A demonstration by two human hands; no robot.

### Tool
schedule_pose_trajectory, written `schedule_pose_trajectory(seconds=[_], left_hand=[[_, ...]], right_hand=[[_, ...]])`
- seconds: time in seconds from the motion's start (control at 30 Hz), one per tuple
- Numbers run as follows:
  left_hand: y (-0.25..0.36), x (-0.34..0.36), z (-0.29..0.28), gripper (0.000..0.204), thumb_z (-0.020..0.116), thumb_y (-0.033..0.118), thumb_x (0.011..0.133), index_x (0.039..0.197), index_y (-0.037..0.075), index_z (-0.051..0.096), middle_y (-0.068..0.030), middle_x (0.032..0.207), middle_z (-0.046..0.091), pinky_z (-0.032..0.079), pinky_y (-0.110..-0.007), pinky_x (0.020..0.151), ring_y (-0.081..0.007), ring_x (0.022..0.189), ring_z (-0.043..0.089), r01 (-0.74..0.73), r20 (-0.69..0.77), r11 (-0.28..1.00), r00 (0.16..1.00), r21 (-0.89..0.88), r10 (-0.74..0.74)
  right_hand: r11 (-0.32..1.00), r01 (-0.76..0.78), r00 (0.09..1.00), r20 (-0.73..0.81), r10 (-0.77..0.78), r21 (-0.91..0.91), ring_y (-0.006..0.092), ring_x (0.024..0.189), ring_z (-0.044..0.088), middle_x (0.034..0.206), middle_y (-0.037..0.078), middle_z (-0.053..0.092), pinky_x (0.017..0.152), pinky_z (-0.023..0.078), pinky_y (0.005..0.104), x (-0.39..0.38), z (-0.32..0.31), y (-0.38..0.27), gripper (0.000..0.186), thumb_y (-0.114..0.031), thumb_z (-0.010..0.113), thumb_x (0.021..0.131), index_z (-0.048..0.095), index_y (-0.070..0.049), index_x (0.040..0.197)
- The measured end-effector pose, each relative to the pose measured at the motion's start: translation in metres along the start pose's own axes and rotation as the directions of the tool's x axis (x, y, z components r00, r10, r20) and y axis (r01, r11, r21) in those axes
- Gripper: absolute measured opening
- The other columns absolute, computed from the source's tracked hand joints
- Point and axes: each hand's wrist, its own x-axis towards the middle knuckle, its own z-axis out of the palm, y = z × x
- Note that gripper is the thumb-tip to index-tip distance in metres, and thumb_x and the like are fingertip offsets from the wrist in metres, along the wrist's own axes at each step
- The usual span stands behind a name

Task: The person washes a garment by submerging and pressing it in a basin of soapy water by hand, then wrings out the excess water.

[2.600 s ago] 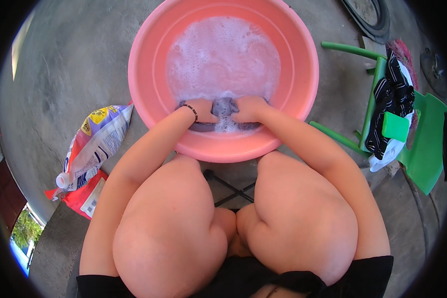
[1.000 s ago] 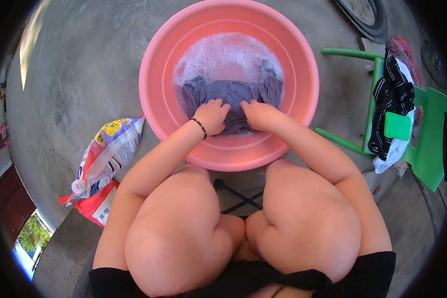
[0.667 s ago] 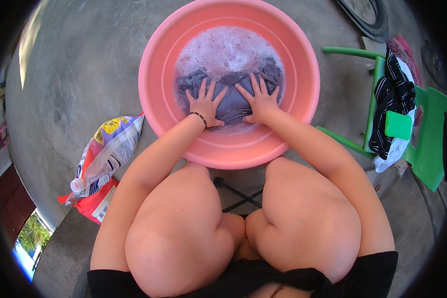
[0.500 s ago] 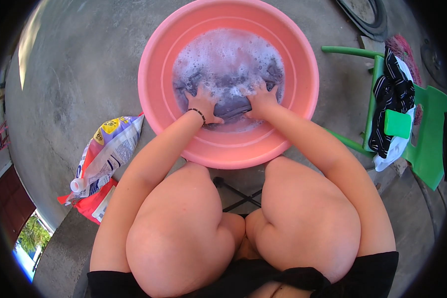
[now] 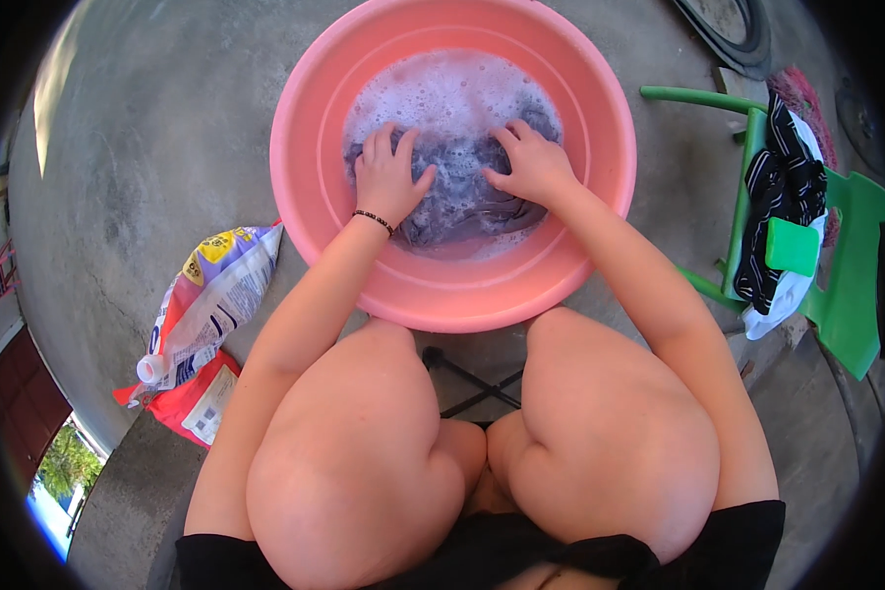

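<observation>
Hands, left point(image 5: 388, 179) & right point(image 5: 531, 165), now spread flat on grey cloth point(image 5: 462, 202) vs earlier bunched grip.

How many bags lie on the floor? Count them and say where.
2. A white and purple bag lies left of the pink basin, beside the left forearm. A red bag lies partly under it. Others may be hidden.

Glossy smooth plastic basin point(image 5: 600, 138) w/ wet dark cloth point(image 5: 462, 202) (sudsy); rough matt concrete floor point(image 5: 157, 167).
</observation>
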Motion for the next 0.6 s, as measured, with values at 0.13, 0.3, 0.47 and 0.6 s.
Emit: schedule_pose_trajectory(seconds=[0.13, 0.3, 0.47, 0.6], left_hand=[[0.009, 0.005, -0.006, 0.078, 0.068, 0.049, 0.077, 0.141, 0.017, 0.038, -0.0158, 0.145, 0.029, 0.031, -0.057, 0.103, -0.039, 0.131, 0.031, 0.309, 0.028, 0.946, 0.949, 0.094, -0.313], [0.016, -0.01, 0.003, 0.091, 0.059, 0.059, 0.08, 0.146, 0.006, 0.027, -0.0288, 0.146, 0.022, 0.025, -0.052, 0.109, -0.0445, 0.133, 0.027, 0.459, 0.413, 0.888, 0.808, 0.009, -0.421], [0.034, -0.023, 0.02, 0.089, 0.053, 0.062, 0.083, 0.145, 0.003, 0.029, -0.0286, 0.146, 0.03, 0.024, -0.044, 0.112, -0.042, 0.135, 0.03, 0.376, 0.663, 0.926, 0.701, -0.032, -0.262], [0.009, -0.031, 0.036, 0.076, 0.038, 0.059, 0.093, 0.142, 0.002, 0.036, -0.0231, 0.146, 0.034, 0.028, -0.043, 0.111, -0.0384, 0.134, 0.035, 0.55, 0.713, 0.813, 0.646, -0.188, -0.272]], right_hand=[[0.979, -0.136, 0.966, -0.24, 0.098, -0.149, 0.0409, 0.137, 0.026, 0.148, 0.023, 0.026, 0.099, 0.036, 0.0616, -0.002, -0.001, 0.016, 0.094, -0.057, 0.073, 0.066, 0.036, -0.021, 0.144], [0.971, -0.087, 0.994, 0.052, 0.101, -0.222, 0.0458, 0.14, 0.013, 0.151, 0.025, 0.016, 0.098, 0.035, 0.0659, -0.024, 0.036, -0.012, 0.1, -0.054, 0.077, 0.064, 0.03, -0.019, 0.146], [0.976, -0.017, 0.993, 0.108, 0.041, -0.216, 0.0425, 0.13, 0.032, 0.139, 0.023, 0.033, 0.09, 0.045, 0.0599, -0.036, 0.063, -0.017, 0.079, -0.023, 0.081, 0.063, 0.043, -0.011, 0.132], [0.992, 0.121, 0.993, 0.003, -0.121, 0.035, 0.0413, 0.108, 0.053, 0.113, 0.022, 0.058, 0.087, 0.05, 0.0439, -0.024, 0.066, -0.018, 0.06, -0.01, 0.07, 0.063, 0.054, -0.005, 0.121]])
